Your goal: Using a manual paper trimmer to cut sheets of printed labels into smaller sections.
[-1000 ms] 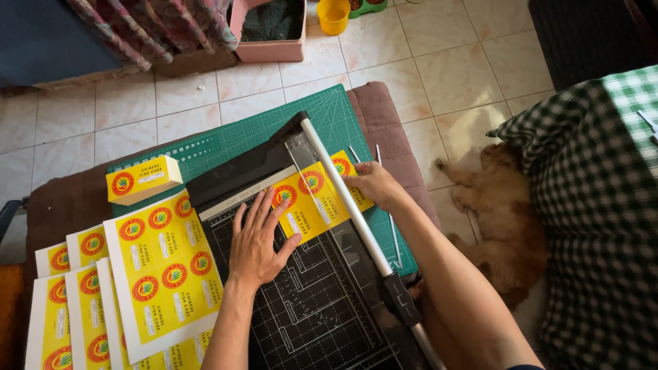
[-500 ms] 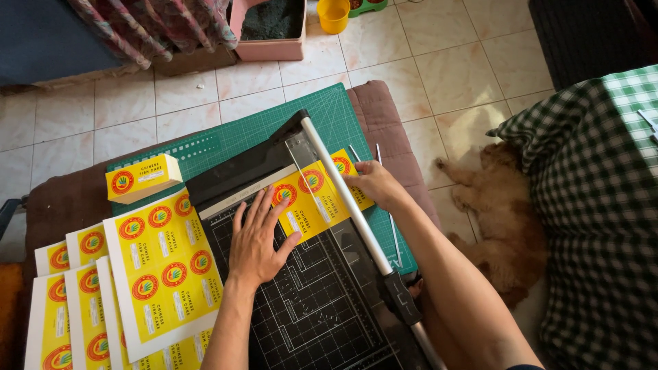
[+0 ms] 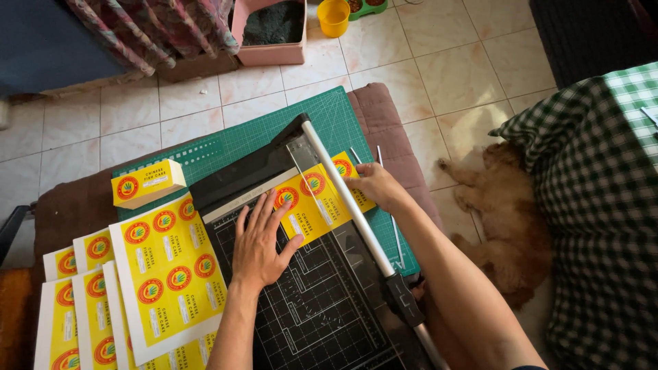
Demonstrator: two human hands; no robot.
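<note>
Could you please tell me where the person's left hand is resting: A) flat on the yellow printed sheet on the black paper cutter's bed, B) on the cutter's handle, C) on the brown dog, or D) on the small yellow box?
A: the left hand lies flat, fingers spread, on the yellow printed sheet on the black gridded paper cutter, while the right hand touches that sheet's far edge.
</note>
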